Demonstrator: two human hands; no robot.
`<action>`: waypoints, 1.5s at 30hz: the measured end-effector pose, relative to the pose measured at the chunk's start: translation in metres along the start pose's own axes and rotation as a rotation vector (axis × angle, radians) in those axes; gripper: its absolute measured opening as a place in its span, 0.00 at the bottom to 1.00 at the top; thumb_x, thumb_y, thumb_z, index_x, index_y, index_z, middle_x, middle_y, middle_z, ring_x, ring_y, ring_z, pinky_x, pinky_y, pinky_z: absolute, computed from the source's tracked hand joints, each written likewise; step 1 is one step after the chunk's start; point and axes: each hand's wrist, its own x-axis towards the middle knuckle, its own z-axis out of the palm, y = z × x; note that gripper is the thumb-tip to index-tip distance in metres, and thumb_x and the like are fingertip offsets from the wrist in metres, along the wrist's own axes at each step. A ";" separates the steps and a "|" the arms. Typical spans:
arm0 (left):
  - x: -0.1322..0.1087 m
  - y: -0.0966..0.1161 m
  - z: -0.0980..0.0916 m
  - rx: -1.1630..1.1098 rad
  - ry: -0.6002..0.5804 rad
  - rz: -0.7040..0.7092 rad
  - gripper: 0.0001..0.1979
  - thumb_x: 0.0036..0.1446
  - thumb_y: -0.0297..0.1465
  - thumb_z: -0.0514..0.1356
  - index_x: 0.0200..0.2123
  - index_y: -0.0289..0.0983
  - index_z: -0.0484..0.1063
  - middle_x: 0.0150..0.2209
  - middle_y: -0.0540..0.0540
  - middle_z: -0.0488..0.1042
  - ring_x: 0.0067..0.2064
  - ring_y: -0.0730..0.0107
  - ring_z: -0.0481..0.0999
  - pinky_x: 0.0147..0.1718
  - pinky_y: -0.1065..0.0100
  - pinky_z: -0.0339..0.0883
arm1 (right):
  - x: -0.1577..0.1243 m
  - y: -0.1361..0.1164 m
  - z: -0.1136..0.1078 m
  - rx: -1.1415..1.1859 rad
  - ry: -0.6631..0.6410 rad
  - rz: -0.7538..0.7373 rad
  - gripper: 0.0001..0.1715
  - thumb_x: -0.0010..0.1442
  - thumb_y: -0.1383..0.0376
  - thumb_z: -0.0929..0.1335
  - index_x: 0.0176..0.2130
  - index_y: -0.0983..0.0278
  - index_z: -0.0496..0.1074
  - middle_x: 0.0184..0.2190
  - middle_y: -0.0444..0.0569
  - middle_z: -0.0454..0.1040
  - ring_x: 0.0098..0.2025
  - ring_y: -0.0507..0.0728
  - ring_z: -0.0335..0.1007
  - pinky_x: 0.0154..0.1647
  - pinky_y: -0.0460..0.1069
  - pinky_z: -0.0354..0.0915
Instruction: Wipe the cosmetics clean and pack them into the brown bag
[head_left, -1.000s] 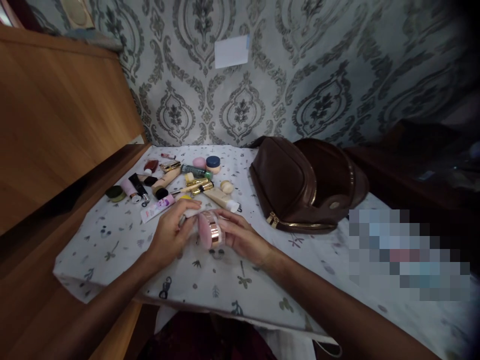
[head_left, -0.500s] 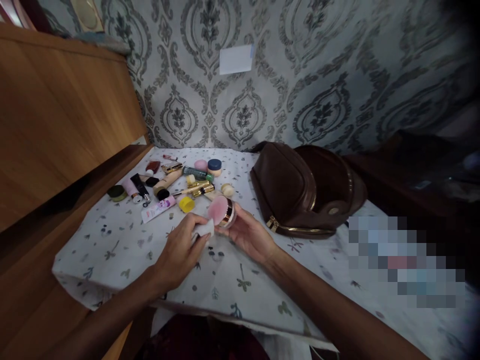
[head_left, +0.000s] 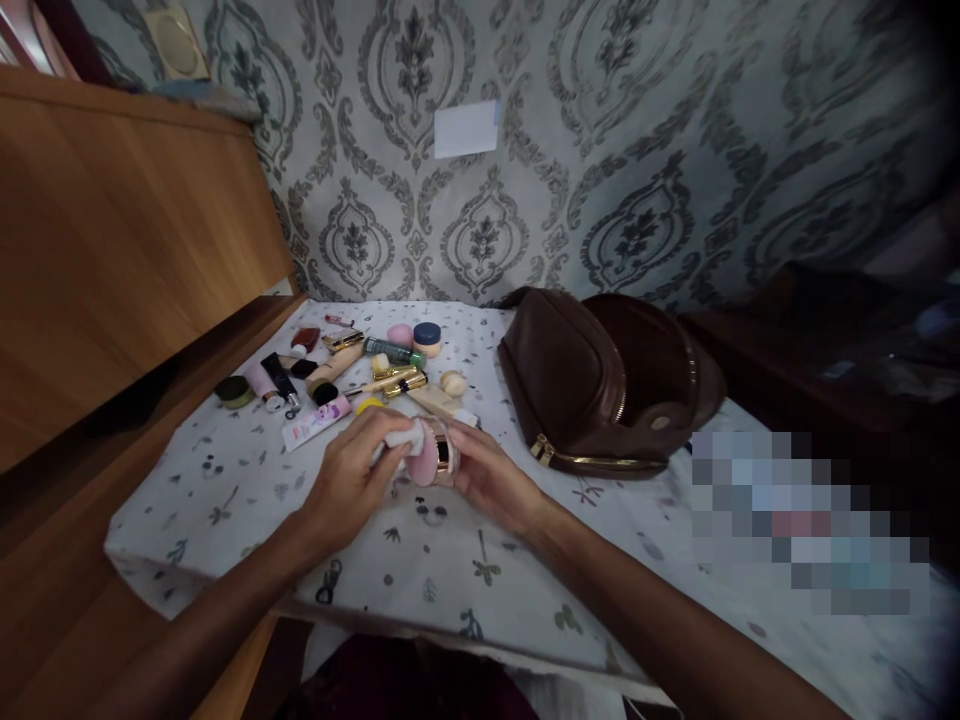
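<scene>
Pink and rose-gold, a round container (head_left: 426,462) is gripped by the right hand (head_left: 495,480) above the near part of the cloth-covered bench (head_left: 255,520). The left hand (head_left: 349,478) pinches a white wad (head_left: 407,437) against the container's pink face. Cosmetics (head_left: 341,361) lie far left; a brown bag (head_left: 562,375) sits right.

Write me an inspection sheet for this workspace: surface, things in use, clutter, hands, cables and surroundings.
Surface: white patterned cloth.
Things in use: pink-and-gold jar, white wad.
Clutter: scattered cosmetics beyond the hands to the left; brown bag to the right.
Left hand: pinches the wad at the jar's pink end.
Right hand: holds the jar.
Cables: thin pale line at the bottom edge, perhaps a cord.
Surroundings: patterned wallpaper, wooden cabinet.
</scene>
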 end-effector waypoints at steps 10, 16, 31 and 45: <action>-0.015 0.008 -0.001 -0.090 -0.174 -0.011 0.09 0.66 0.26 0.54 0.46 0.40 0.72 0.44 0.45 0.76 0.48 0.65 0.76 0.47 0.64 0.71 | 0.003 0.000 -0.002 0.060 0.018 0.008 0.18 0.55 0.54 0.75 0.42 0.62 0.78 0.37 0.48 0.80 0.37 0.55 0.73 0.38 0.51 0.72; -0.002 0.015 -0.005 -0.063 -0.088 0.068 0.11 0.65 0.24 0.54 0.47 0.40 0.71 0.44 0.45 0.75 0.49 0.65 0.76 0.48 0.63 0.71 | 0.001 0.002 -0.002 -0.041 -0.028 0.026 0.19 0.56 0.55 0.74 0.45 0.61 0.78 0.41 0.48 0.78 0.38 0.54 0.72 0.39 0.50 0.70; -0.012 -0.017 -0.003 -0.088 -0.123 -0.176 0.07 0.62 0.28 0.57 0.42 0.40 0.72 0.41 0.46 0.77 0.45 0.62 0.77 0.44 0.62 0.69 | 0.003 0.001 -0.006 0.063 -0.037 0.060 0.19 0.57 0.52 0.73 0.44 0.61 0.76 0.35 0.47 0.77 0.34 0.54 0.71 0.33 0.49 0.70; -0.019 0.013 0.002 -0.158 -0.186 -0.085 0.08 0.65 0.24 0.55 0.44 0.40 0.71 0.40 0.49 0.74 0.44 0.70 0.75 0.44 0.69 0.68 | 0.003 0.000 -0.004 0.107 -0.017 0.015 0.18 0.55 0.55 0.75 0.43 0.61 0.78 0.37 0.46 0.80 0.36 0.54 0.74 0.36 0.49 0.71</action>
